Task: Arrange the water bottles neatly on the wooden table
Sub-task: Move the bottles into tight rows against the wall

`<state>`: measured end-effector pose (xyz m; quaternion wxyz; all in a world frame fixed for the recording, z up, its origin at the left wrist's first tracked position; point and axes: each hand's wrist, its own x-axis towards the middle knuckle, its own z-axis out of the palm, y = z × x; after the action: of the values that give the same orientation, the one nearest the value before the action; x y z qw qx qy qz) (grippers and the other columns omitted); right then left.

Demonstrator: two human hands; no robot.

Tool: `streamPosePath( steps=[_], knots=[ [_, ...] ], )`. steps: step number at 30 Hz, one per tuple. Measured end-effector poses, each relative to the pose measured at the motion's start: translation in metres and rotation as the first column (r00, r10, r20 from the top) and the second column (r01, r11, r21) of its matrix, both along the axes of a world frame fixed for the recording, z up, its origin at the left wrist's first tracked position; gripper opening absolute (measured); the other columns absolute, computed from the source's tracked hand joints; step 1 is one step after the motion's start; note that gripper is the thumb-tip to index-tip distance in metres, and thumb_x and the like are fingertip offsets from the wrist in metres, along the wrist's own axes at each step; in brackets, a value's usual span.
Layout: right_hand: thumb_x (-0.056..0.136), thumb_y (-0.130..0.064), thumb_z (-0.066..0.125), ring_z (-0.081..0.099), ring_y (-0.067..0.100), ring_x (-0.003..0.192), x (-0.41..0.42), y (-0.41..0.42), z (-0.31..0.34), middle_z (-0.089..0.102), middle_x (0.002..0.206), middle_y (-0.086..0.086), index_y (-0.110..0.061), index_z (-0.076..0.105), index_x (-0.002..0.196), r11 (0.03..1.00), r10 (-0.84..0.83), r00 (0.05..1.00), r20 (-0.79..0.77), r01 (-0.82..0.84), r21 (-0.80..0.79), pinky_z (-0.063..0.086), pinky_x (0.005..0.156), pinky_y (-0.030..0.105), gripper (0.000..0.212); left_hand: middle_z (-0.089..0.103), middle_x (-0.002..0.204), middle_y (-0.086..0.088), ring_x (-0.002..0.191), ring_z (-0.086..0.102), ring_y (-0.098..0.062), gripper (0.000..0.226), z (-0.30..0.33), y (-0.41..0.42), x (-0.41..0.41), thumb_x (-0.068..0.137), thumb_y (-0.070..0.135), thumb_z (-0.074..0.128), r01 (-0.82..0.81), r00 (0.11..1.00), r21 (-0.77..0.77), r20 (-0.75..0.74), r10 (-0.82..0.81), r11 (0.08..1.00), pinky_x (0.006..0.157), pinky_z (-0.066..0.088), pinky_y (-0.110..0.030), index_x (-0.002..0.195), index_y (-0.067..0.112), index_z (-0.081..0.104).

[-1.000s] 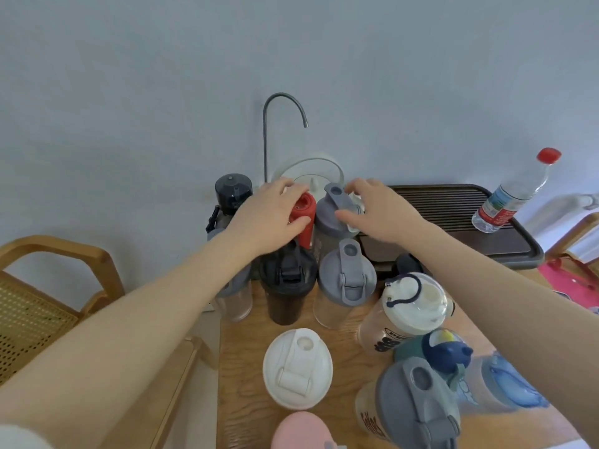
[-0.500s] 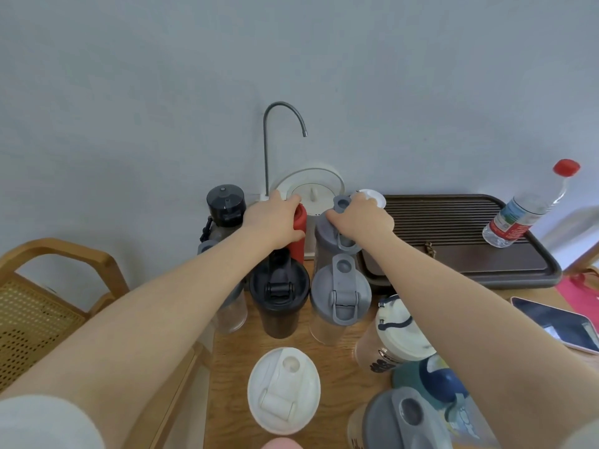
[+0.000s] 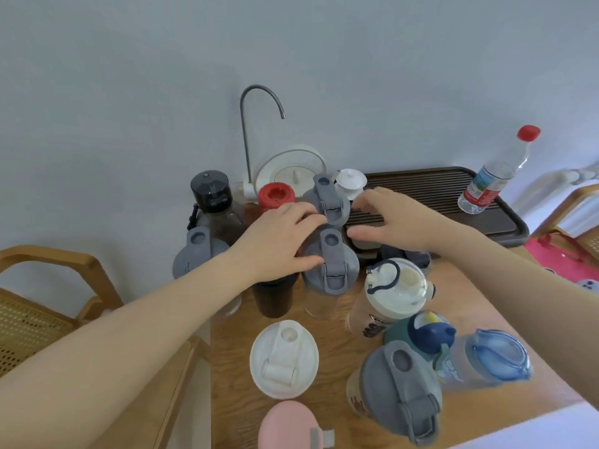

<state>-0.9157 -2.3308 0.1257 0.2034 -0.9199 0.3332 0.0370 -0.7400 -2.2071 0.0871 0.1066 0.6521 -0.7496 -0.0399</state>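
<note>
Head view: both hands hover over the back rows of water bottles on the wooden table. Left hand, fingers spread and loose, rests over the black bottle, touching the front grey-lidded bottle. Right hand is spread, holding nothing, beside the rear grey-lidded bottle near the red-capped bottle.

Four grey-lidded bottles, two hands
</note>
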Motion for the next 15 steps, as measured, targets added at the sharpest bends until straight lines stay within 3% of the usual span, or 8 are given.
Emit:
streamPosePath(
  steps=[3, 5, 7, 9, 11, 15],
  knots=[
    [0.075, -0.054, 0.064, 0.046, 0.017, 0.12, -0.038, 0.023, -0.006, 0.045, 0.135, -0.001, -0.023, 0.038, 0.135, 0.996, 0.07, 0.964, -0.257, -0.053, 0.071, 0.039, 0.101, 0.031, 0.073, 0.017, 0.154, -0.006, 0.138, 0.021, -0.026, 0.088, -0.015, 0.001, -0.023, 0.076, 0.061, 0.057, 0.05, 0.984, 0.113, 0.165, -0.068, 0.992, 0.11, 0.025, -0.04, 0.144, 0.025, 0.016],
    [0.07, -0.055, 0.069, 0.046, 0.019, 0.122, -0.051, 0.037, -0.016, 0.039, 0.139, -0.002, -0.025, 0.027, 0.141, 0.999, 0.032, 0.947, -0.319, -0.028, 0.015, 0.041, 0.099, 0.035, 0.088, 0.008, 0.156, -0.008, 0.139, 0.018, -0.031, 0.098, -0.027, -0.002, -0.034, 0.072, 0.065, 0.059, 0.02, 0.967, 0.147, 0.249, -0.056, 0.989, 0.111, 0.023, -0.043, 0.146, 0.026, 0.008],
    [0.066, -0.055, 0.072, 0.052, 0.023, 0.116, -0.058, 0.047, -0.028, 0.04, 0.137, -0.002, -0.027, 0.02, 0.143, 0.995, -0.013, 0.949, -0.314, -0.019, -0.098, 0.047, 0.089, 0.038, 0.097, 0.004, 0.156, -0.012, 0.135, 0.026, -0.036, 0.099, -0.036, -0.006, -0.042, 0.071, 0.062, 0.063, -0.013, 0.955, 0.135, 0.297, -0.028, 0.991, 0.108, 0.029, -0.044, 0.145, 0.026, 0.007],
    [0.066, -0.051, 0.072, 0.056, 0.025, 0.107, -0.057, 0.051, -0.037, 0.045, 0.13, 0.0, -0.028, 0.023, 0.139, 0.985, -0.038, 0.963, -0.265, -0.008, -0.172, 0.048, 0.081, 0.038, 0.09, 0.0, 0.156, -0.015, 0.125, 0.039, -0.038, 0.095, -0.04, -0.007, -0.048, 0.074, 0.056, 0.065, -0.069, 0.949, 0.127, 0.315, 0.026, 0.99, 0.099, 0.038, -0.043, 0.144, 0.025, 0.009],
    [0.066, -0.048, 0.07, 0.057, 0.025, 0.099, -0.054, 0.049, -0.041, 0.05, 0.121, 0.001, -0.027, 0.032, 0.13, 0.981, -0.052, 0.979, -0.199, 0.013, -0.192, 0.049, 0.079, 0.038, 0.078, -0.002, 0.156, -0.017, 0.116, 0.048, -0.037, 0.092, -0.039, -0.008, -0.054, 0.075, 0.052, 0.066, -0.128, 0.945, 0.135, 0.317, 0.08, 0.983, 0.091, 0.044, -0.041, 0.143, 0.024, 0.01],
    [0.065, -0.045, 0.07, 0.058, 0.025, 0.094, -0.047, 0.036, -0.045, 0.052, 0.117, 0.0, -0.025, 0.035, 0.123, 0.981, -0.076, 0.993, -0.092, 0.057, -0.188, 0.051, 0.076, 0.039, 0.071, 0.0, 0.155, -0.017, 0.116, 0.048, -0.037, 0.091, -0.036, -0.009, -0.06, 0.075, 0.05, 0.066, -0.186, 0.937, 0.15, 0.323, 0.13, 0.971, 0.091, 0.044, -0.042, 0.143, 0.023, 0.012]
  ],
)
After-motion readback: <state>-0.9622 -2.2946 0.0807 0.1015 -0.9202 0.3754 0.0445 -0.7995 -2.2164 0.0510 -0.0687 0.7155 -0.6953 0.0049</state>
